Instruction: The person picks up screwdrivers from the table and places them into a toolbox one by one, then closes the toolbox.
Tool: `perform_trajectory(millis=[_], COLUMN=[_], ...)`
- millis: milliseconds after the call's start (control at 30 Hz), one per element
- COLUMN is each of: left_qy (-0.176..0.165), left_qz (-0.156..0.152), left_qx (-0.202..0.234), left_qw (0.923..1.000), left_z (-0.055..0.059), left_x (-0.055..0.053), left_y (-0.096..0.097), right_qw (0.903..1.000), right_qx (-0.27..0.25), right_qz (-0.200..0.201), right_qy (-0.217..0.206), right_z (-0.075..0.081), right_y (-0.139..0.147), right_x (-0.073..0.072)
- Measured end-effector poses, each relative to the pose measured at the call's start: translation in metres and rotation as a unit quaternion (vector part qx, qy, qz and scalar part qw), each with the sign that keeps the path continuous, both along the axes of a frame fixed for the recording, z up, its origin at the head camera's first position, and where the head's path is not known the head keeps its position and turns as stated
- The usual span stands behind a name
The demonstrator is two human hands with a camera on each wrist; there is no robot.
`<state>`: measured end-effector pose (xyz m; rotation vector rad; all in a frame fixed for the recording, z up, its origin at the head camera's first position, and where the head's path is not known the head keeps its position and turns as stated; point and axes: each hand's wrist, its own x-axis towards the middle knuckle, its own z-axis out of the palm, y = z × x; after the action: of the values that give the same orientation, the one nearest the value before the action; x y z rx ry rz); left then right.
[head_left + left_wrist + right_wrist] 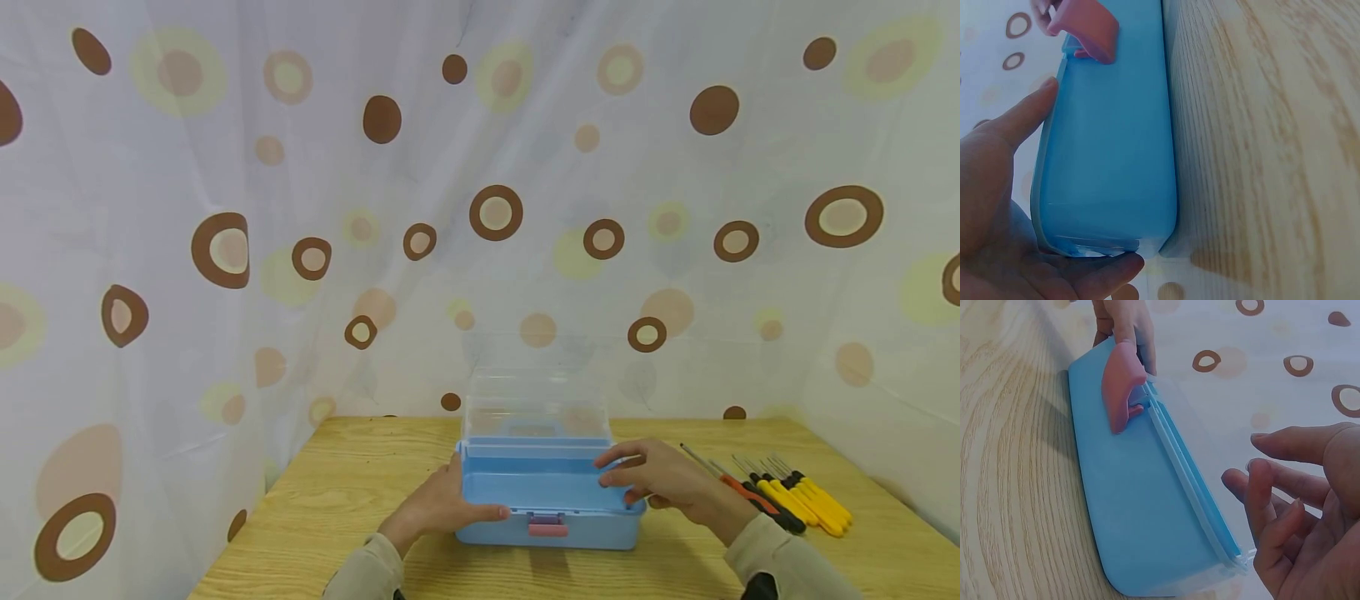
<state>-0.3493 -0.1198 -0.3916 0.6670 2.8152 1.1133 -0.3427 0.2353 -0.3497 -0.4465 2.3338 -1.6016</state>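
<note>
A light blue plastic toolbox (592,531) stands on the table with its clear lid (536,408) raised at the back. On its front hangs a pink latch (548,530), also seen close in the left wrist view. My left hand (435,504) holds the left end of the toolbox, thumb along the front rim and fingers round the end wall. Above the right end hovers my right hand (663,479), its fingers loosely bent. In the right wrist view nothing lies between that hand's fingers, and they are apart from the toolbox wall.
To the right lie several screwdrivers with yellow and black handles (821,500) and a tool with red and black handles (765,502). The wooden table (337,517) meets a patterned curtain (420,358) at the back and sides.
</note>
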Motion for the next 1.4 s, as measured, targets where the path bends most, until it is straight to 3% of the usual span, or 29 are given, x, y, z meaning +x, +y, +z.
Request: perform_trajectory(millis=[300, 467, 1067, 1400], left_qy=[-0.001, -0.010, -0.017, -0.013], left_qz=[-0.008, 0.005, 0.005, -0.010], left_qx=[0.008, -0.005, -0.003, 0.029], left_qw=[0.9999, 0.9999, 0.9998, 0.9994], left_z=[0.000, -0.001, 0.001, -0.002], left_x=[0.000, 0.000, 0.002, -0.002], left_y=[0.001, 0.001, 0.000, -0.001], right_qw=[0.9999, 0.9999, 0.9992, 0.9975], right_qx=[-0.013, -0.011, 0.006, 0.000], right_qz=[0.007, 0.005, -0.041, -0.070], right_qy=[-0.004, 0.003, -0.001, -0.008], right_z=[0.002, 0.004, 0.004, -0.001], right_y=[0.014, 0.021, 0.057, 0.080], right_x=[0.001, 0.001, 0.004, 0.006])
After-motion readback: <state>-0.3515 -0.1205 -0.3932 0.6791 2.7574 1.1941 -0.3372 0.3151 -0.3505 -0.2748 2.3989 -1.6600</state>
